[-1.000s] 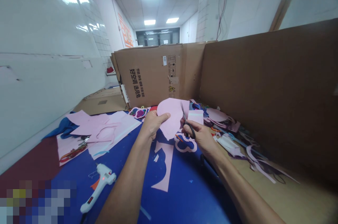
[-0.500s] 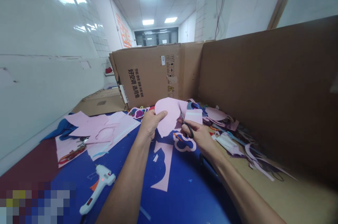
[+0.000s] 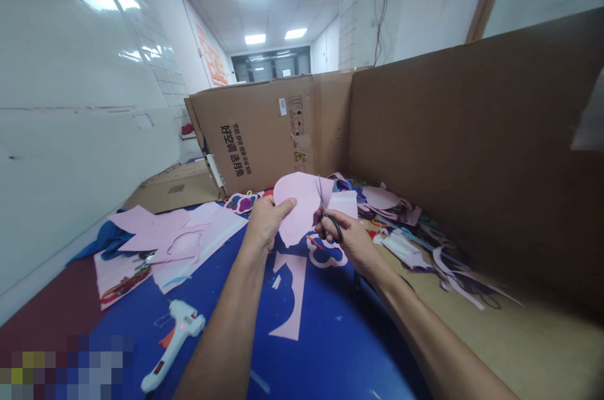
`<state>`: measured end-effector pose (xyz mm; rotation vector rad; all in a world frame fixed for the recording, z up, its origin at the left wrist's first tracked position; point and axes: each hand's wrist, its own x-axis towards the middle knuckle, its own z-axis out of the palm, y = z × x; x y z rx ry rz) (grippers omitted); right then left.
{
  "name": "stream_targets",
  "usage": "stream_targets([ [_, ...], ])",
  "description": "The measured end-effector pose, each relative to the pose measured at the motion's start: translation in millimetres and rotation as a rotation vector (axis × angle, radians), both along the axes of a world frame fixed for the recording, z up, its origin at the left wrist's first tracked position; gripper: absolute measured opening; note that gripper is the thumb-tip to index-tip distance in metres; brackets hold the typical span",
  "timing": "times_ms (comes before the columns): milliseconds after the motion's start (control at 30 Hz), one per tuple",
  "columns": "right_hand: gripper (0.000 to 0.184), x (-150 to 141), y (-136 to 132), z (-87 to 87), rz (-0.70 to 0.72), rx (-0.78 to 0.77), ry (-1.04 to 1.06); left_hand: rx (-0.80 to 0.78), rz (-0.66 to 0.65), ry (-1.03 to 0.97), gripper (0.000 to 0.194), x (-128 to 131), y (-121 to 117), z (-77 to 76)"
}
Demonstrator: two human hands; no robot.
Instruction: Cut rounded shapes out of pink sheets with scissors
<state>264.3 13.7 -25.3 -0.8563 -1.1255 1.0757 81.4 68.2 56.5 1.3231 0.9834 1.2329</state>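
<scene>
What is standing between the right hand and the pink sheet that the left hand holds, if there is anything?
Only the black-handled scissors, held in the right hand itself, their blades at the pink sheet. No other obstacle is visible; the glue gun lies aside.

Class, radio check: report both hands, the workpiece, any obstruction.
Left hand gripping pink sheet. Right hand holding scissors at sheet. Glue gun beside left forearm.
</scene>
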Motion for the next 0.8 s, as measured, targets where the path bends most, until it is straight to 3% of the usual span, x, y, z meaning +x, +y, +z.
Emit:
stream_targets([
  [800, 0.056, -2.1, -7.6, 12.2, -0.068, -0.016, -0.062, -0.022, -0.029, -0.025, 0.035, -1.8, 0.0, 0.1],
])
